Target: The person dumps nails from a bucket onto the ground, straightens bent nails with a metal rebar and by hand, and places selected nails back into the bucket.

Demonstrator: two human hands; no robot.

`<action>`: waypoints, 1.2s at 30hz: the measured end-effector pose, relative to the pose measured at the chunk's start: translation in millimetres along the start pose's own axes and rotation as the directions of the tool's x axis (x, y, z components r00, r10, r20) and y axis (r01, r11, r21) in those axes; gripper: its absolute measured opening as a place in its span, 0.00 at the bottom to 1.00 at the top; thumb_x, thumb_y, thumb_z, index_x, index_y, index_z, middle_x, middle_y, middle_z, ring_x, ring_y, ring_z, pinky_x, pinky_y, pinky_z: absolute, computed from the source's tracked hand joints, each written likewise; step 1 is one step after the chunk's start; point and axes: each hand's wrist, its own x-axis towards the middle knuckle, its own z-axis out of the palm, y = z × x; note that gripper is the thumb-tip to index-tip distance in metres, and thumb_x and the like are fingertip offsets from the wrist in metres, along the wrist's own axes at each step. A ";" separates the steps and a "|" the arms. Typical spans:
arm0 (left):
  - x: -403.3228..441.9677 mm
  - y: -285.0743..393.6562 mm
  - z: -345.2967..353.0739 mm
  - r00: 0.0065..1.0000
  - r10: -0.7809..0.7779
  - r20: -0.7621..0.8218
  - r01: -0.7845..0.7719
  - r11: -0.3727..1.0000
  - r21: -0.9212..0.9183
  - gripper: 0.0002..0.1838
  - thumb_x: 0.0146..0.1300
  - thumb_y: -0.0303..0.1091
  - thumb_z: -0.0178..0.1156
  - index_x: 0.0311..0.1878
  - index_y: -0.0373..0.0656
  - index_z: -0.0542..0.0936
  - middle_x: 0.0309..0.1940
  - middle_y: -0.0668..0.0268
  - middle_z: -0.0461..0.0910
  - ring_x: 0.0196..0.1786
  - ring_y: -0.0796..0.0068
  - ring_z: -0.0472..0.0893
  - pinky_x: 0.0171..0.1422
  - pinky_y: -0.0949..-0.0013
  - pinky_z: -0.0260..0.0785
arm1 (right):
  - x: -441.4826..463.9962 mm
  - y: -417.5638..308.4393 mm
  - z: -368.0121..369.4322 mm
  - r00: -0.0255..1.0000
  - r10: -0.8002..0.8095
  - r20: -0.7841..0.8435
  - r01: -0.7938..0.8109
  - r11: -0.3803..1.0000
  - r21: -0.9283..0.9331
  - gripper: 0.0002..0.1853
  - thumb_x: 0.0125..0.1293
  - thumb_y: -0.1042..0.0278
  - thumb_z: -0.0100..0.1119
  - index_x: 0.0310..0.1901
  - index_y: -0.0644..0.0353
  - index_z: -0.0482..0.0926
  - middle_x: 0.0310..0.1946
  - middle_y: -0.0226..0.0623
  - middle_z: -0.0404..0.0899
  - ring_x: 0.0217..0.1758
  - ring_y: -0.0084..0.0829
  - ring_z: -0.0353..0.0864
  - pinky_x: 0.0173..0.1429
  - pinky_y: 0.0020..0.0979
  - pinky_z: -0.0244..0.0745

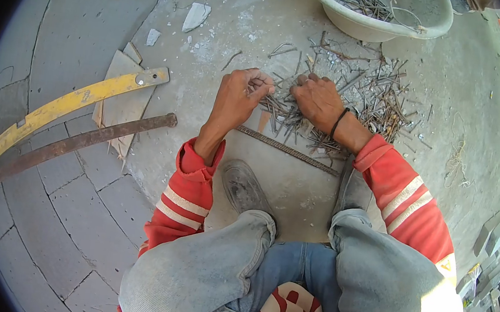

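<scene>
Head view: fingertips of the R hand (319, 99) were hidden, bent down at the L part of the nail pile (383, 103), so couldn't tell if they gripped a nail. L hand (236, 93) had thumb & fingers drawn together just beside the pile; contents, if any, couldn't be made out. R hand & wrist also covered some nails, & dust blurred single ones. Plastic basin (361, 29) w/ more nails was cut off at the top edge; dark lens rim ate the corners.

Pile sat on the concrete floor (428, 199), ahead of the feet & mostly R of the R hand. Nails pointed every which way, many bent, w/ no shared axis. One loose bent nail (231, 61), above the L hand, slanted upper R to lower L.

Rebar (290, 151) lay btwn pile & feet, long axis running upper L to lower R, its R end by the R shoe (354, 191). L shoe (245, 186) stood below the rebar. Far L: yellow bar (85, 96) & rusty pipe (93, 139), roughly parallel, both crossing a broken board (126, 106). White chunk (196, 17) lay upper L, tangled string (458, 159) well R of the pile.
</scene>
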 end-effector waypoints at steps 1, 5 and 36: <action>1.8 15.6 -8.1 1.000 0.006 0.002 -0.006 1.000 0.001 0.09 0.69 0.29 0.70 0.46 0.32 0.87 0.33 0.61 0.89 0.35 0.75 0.85 0.44 0.71 0.76 | 3.8 -4.0 -8.5 0.999 0.034 0.040 -0.035 0.999 0.031 0.09 0.63 0.70 0.62 0.45 0.56 0.78 0.35 0.42 0.81 0.43 0.47 0.84 0.41 0.48 0.76; 19.0 107.6 -52.5 0.969 0.164 0.185 -0.103 0.948 -0.301 0.09 0.70 0.29 0.71 0.43 0.30 0.87 0.34 0.66 0.88 0.41 0.80 0.84 0.46 0.74 0.77 | 11.2 -20.6 -54.5 0.993 0.115 -0.008 -0.112 0.982 0.155 0.08 0.67 0.70 0.63 0.46 0.59 0.78 0.37 0.46 0.82 0.42 0.51 0.85 0.42 0.51 0.77; 13.1 -48.5 6.2 0.858 0.455 0.238 -0.502 0.644 0.578 0.04 0.67 0.25 0.63 0.42 0.38 0.82 0.44 0.60 0.77 0.53 0.54 0.78 0.55 0.55 0.71 | 15.0 3.7 -7.8 0.983 0.004 0.185 -0.013 0.999 0.047 0.07 0.70 0.68 0.55 0.42 0.59 0.81 0.41 0.44 0.81 0.41 0.47 0.88 0.42 0.48 0.81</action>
